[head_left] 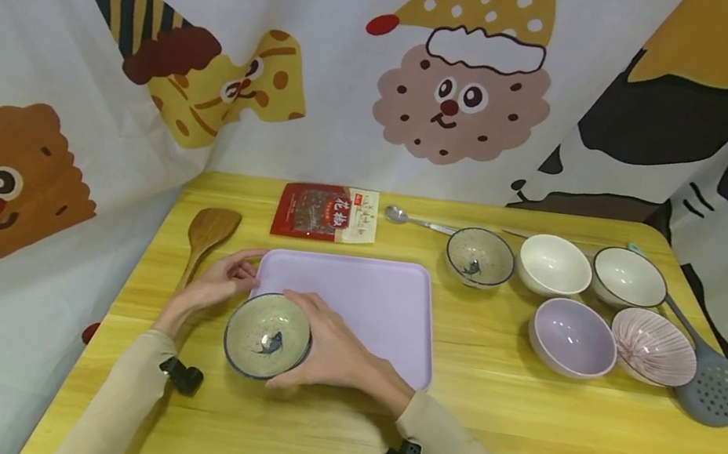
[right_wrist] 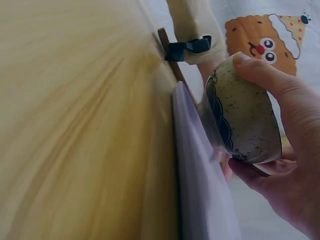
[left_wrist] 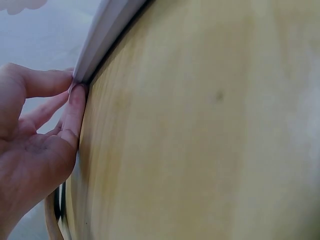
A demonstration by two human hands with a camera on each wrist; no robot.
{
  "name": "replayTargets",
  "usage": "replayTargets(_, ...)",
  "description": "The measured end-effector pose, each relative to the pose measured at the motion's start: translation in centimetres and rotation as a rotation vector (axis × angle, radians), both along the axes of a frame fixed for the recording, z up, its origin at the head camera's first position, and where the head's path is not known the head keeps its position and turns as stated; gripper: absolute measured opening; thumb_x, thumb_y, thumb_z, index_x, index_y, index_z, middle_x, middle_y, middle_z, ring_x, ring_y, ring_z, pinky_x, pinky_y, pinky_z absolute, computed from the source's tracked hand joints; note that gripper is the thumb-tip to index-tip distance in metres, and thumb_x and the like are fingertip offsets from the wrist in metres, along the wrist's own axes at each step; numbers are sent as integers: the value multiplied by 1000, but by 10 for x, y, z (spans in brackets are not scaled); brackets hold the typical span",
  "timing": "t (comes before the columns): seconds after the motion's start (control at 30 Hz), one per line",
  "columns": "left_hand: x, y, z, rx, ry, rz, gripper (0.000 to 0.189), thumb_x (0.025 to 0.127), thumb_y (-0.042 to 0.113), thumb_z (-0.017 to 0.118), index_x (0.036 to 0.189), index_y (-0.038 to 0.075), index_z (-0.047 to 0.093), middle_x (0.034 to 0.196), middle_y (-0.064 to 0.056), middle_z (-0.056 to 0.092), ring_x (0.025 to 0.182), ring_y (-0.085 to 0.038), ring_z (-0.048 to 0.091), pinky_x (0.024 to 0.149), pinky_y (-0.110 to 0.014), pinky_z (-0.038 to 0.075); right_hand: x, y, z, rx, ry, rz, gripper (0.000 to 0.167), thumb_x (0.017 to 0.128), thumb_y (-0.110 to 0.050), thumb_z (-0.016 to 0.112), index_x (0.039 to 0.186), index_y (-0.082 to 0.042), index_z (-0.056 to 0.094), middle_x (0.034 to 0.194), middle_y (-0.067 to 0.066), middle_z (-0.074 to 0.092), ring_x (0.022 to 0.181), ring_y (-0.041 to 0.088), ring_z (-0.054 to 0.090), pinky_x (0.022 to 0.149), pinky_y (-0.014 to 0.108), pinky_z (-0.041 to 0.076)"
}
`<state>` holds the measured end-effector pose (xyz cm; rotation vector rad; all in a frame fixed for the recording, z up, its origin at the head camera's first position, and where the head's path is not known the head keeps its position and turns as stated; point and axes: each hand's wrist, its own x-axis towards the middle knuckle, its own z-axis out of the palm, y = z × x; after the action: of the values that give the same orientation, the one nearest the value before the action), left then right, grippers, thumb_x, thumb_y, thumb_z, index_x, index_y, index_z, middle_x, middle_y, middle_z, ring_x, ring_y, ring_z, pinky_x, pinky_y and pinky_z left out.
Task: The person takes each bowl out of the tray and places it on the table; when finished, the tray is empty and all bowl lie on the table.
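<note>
My right hand (head_left: 337, 343) grips a speckled beige bowl (head_left: 260, 341) with a dark blue rim and a blue figure painted inside. Its thumb and fingers spread round the bowl's side, as the right wrist view shows of the bowl (right_wrist: 247, 112). The bowl overlaps the near left corner of a lilac tray (head_left: 368, 291) in the head view. At the tray's left side is my left hand (head_left: 222, 284). In the left wrist view its thumb and fingers (left_wrist: 75, 102) pinch the edge of the tray (left_wrist: 107, 37).
A wooden spatula (head_left: 209, 230) lies left of the tray. Behind it are a red spice packet (head_left: 316, 211) and a metal spoon (head_left: 398, 215). To the right stand several bowls, including a purple bowl (head_left: 571, 339), and a grey slotted turner (head_left: 715, 390).
</note>
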<state>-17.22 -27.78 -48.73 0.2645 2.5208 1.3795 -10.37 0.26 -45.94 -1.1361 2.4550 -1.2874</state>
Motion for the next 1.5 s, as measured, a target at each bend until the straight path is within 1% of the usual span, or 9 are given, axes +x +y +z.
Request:
replayTargets(0.13, 0, 0, 1, 18, -9, 3, 63, 92, 0, 65, 151, 1, 43, 109, -22, 61, 96, -21, 58, 80, -20, 49, 1, 15, 7, -18, 7, -60, 122, 58, -46, 97, 157, -13, 33, 146, 6, 49, 132, 20, 52, 112, 45, 44)
replayTargets(0.37, 0, 0, 1, 28, -11, 11, 61, 94, 1, 64, 151, 0, 43, 110, -23, 60, 95, -20, 57, 77, -19, 48, 5, 43, 15, -24, 11, -179, 124, 56, -51, 97, 158, -21, 32, 146, 2, 49, 133, 20, 52, 111, 48, 44)
replayTargets(0.47, -1, 0, 1, 33, -19, 15, 61, 94, 2, 64, 151, 0, 43, 110, -23, 59, 96, -19, 57, 77, -19, 48, 7, 57, 16, -31, 25, -233, 125, 54, -50, 97, 158, -21, 33, 146, 2, 50, 133, 22, 53, 110, 51, 44)
replayTargets(0.67, 1, 1, 4, 40, -25, 14, 61, 95, 3, 64, 152, 2, 43, 110, -22, 59, 95, -19, 57, 76, -19, 49, 9, 82, 14, -53, 71, -330, 126, 53, -48, 99, 157, -17, 35, 146, 7, 51, 133, 28, 53, 108, 56, 44)
replayTargets(0.83, 1, 2, 6, 46, -25, 8, 60, 95, 3, 64, 151, 1, 43, 111, -22, 59, 96, -19, 56, 77, -19, 48, 11, 102, 13, -47, 56, -416, 125, 54, -47, 99, 157, -14, 36, 151, 11, 48, 135, 33, 51, 106, 60, 44)
replayTargets(1.0, 0, 1, 4, 39, -24, 6, 60, 95, 2, 63, 151, 0, 43, 111, -23, 59, 95, -18, 56, 76, -19, 48, 17, 121, 10, -74, 45, -487, 123, 55, -42, 99, 156, -11, 36, 148, 14, 49, 133, 36, 52, 105, 63, 44)
replayTargets(1.13, 0, 1, 3, 39, -21, 12, 59, 95, 1, 63, 151, -1, 43, 111, -24, 59, 94, -19, 56, 76, -18, 48, 21, 137, 5, -88, 53, -546, 123, 54, -39, 100, 157, -15, 36, 149, 13, 49, 131, 34, 53, 102, 59, 48)
replayTargets(1.27, 0, 2, 3, 36, -25, 12, 59, 95, 1, 63, 151, 0, 43, 111, -23, 59, 95, -20, 56, 76, -18, 48, 26, 153, 1, -74, 46, -628, 121, 54, -37, 101, 155, -12, 38, 147, 12, 50, 126, 30, 54, 96, 53, 52)
replayTargets(1.5, 0, 2, 4, 25, -31, 13, 59, 96, 2, 62, 151, 0, 43, 110, -23, 59, 96, -21, 56, 76, -18, 47, 33, 177, -7, -31, 11, -780, 122, 53, -35, 101, 154, -7, 38, 148, 19, 48, 131, 37, 50, 104, 59, 42)
